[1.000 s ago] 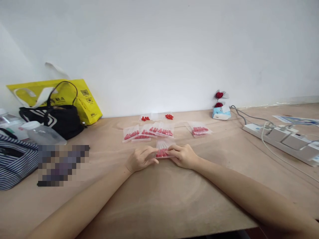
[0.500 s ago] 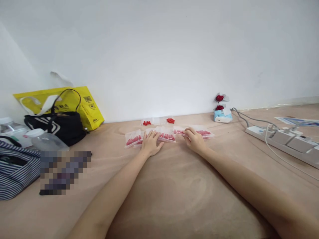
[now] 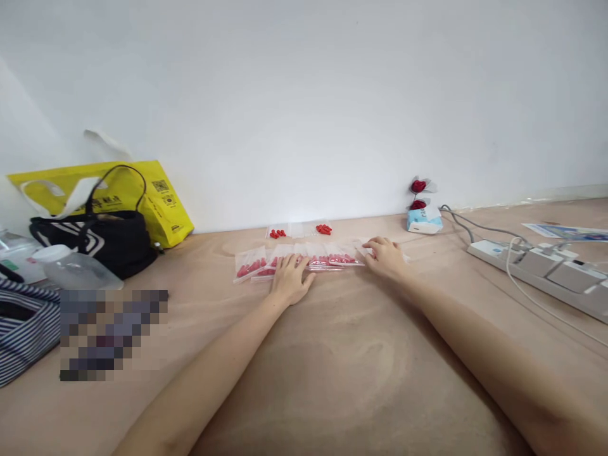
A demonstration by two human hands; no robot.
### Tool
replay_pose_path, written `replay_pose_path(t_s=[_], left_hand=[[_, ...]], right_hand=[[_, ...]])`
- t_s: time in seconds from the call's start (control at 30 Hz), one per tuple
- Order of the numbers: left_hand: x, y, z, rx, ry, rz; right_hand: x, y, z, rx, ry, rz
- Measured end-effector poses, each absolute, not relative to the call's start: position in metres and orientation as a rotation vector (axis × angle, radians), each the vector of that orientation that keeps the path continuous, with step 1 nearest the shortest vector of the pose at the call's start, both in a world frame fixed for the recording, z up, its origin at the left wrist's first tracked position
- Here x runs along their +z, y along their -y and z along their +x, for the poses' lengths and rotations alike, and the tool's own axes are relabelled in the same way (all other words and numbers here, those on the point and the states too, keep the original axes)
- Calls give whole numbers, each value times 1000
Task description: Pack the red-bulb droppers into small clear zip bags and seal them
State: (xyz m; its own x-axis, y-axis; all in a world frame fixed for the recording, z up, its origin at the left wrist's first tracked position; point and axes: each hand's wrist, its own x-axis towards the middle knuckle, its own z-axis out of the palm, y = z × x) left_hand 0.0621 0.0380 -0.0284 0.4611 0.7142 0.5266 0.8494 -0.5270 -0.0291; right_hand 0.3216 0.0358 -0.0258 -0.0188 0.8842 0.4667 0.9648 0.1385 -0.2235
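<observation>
A row of clear zip bags (image 3: 250, 266) with red capsule-shaped pieces lies across the table. My left hand (image 3: 289, 278) rests flat on the bags at the middle left, fingers spread. To the right, a bag (image 3: 342, 258) overlaps its neighbour, lying between my two hands. My right hand (image 3: 387, 258) is over the rightmost bag (image 3: 361, 251), its fingers slightly bent and touching it; most of that bag is hidden under the hand. Behind the row, two small piles of bare red pieces (image 3: 323, 229) sit on clear plastic near the wall.
At the left stand a yellow bag (image 3: 161, 190), a black handbag (image 3: 118, 240), a translucent bottle (image 3: 85, 269) and a striped cloth bag (image 3: 28, 335). A blue-white tissue pack (image 3: 424, 220) with red roses (image 3: 418, 186) is by the wall. A power strip (image 3: 536, 269) with cables lies at right.
My right hand has let go of a bag, which now lies further left against the others, and has moved right onto the rightmost bag. My left hand has stayed nearly in place.
</observation>
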Motion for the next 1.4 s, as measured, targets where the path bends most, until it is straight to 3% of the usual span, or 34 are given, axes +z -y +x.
replay_pose_path(t_s=[0.2, 0.37, 0.67, 0.83, 0.97, 1.17, 1.4], left_hand=[[-27, -16, 29, -882, 1147, -2590], [-21, 0, 2, -906, 1208, -2600], [-21, -2, 3, -867, 1229, -2654], [-19, 0, 5, -865, 1213, -2620], [-17, 7, 5, -864, 914, -2619], [-16, 17, 11, -835, 361, -2649], [-17, 11, 8, -792, 328, -2637]], right_hand=[[-33, -37, 339, -66, 1865, -1979], [-43, -34, 333, -137, 1754, -1955], [-40, -29, 325, -427, 1605, -1520], [-29, -6, 268, -684, 1894, -1172], [-29, 15, 227, -792, 2206, -891], [-36, 22, 212, -556, 2364, -851], [-37, 16, 234, -165, 2346, -717]])
